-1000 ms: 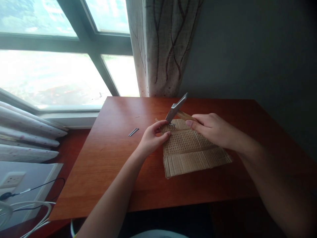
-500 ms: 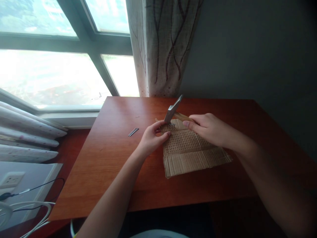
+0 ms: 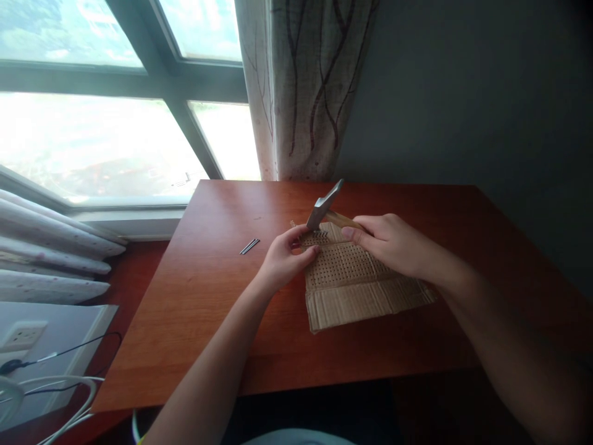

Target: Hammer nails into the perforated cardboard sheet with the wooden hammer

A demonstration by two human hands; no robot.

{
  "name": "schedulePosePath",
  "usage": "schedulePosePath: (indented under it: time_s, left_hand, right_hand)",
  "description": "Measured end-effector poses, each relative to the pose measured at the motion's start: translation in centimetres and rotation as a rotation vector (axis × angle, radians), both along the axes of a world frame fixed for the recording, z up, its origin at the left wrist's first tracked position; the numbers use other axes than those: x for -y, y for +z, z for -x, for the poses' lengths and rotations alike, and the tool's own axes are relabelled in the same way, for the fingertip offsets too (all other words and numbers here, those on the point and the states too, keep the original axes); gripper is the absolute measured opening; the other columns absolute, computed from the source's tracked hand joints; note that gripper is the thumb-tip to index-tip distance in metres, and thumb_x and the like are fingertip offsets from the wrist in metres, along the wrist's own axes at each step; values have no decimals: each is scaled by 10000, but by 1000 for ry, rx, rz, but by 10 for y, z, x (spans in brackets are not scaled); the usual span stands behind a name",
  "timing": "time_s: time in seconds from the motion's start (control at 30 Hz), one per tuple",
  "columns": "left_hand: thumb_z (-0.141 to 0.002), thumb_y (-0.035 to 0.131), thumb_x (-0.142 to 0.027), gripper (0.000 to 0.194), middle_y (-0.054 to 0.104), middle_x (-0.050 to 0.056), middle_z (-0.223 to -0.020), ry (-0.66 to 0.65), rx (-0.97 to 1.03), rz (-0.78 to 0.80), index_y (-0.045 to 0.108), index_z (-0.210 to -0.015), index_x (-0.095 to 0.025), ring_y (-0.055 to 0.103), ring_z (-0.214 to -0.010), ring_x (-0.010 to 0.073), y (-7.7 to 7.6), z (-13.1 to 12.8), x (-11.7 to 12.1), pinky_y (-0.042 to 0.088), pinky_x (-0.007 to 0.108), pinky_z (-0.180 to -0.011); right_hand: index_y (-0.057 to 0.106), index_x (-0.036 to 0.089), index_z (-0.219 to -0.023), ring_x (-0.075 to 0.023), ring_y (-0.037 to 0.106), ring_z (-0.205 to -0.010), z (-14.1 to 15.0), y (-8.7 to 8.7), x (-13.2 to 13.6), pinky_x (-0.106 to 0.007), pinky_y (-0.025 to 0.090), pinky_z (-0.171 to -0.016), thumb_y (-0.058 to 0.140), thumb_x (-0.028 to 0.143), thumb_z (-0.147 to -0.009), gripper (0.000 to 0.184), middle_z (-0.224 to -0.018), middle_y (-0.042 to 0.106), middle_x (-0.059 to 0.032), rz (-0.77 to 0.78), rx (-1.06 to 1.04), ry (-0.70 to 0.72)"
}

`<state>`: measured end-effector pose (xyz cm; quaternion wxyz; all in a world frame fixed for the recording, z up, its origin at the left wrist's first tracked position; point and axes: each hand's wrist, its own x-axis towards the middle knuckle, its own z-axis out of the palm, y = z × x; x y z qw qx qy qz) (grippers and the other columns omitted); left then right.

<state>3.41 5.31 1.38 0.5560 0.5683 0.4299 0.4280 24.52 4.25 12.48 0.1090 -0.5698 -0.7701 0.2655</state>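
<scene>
My right hand (image 3: 384,238) is closed round the wooden handle of a hammer (image 3: 324,205). The hammer's metal head is tilted, its lower end just over the upper left part of a brown cardboard piece (image 3: 356,300). Rows of small holes cover much of the cardboard. A short row of nails (image 3: 320,234) stands in it close under the hammer head. My left hand (image 3: 291,252) grips the cardboard's left edge, thumb on top, index finger reaching up beside the hammer head. Whether a nail is between those fingers is hidden.
Several loose nails (image 3: 249,246) lie on the brown wooden table (image 3: 194,321) left of my left hand. A window (image 3: 92,142) and a curtain (image 3: 310,93) stand behind the table. White cables (image 3: 74,402) and a wall socket (image 3: 23,337) are at the lower left.
The hammer head has shifted very slightly down towards the cardboard. Both hands keep their hold and otherwise look the same.
</scene>
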Motion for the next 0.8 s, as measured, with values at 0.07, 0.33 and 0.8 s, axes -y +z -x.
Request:
schedulePosePath:
  time_s: [0.07,0.33,0.8]
  left_hand:
    - [-753,771,-280,488,714,133,-1233,10,-2,4,679,-1212,-142,669,-1111,273,0,0,1,516,433,-1019]
    - [-749,779,-289,509,720,129,-1216,7,17,9,672,-1226,-147,674,-1101,272,-3,1,-1,522,424,-1004]
    - [-788,749,-288,459,712,124,-1230,-2,-48,-31,683,-1228,-172,660,-1131,274,-2,3,0,518,431,-1011]
  right_hand:
    - [438,216,-659,-117,414,-568,-3,0,1,-301,273,-562,466,530,-988,455,-615,478,36,-27,-48,-7]
    - [471,216,-677,-127,454,-573,-6,-4,3,-302,285,-574,454,531,-993,447,-615,510,30,-16,-38,-2]
    - [473,207,-638,-96,363,-511,-24,-10,4,-275,235,-482,579,534,-939,457,-566,409,49,-166,-323,-113]
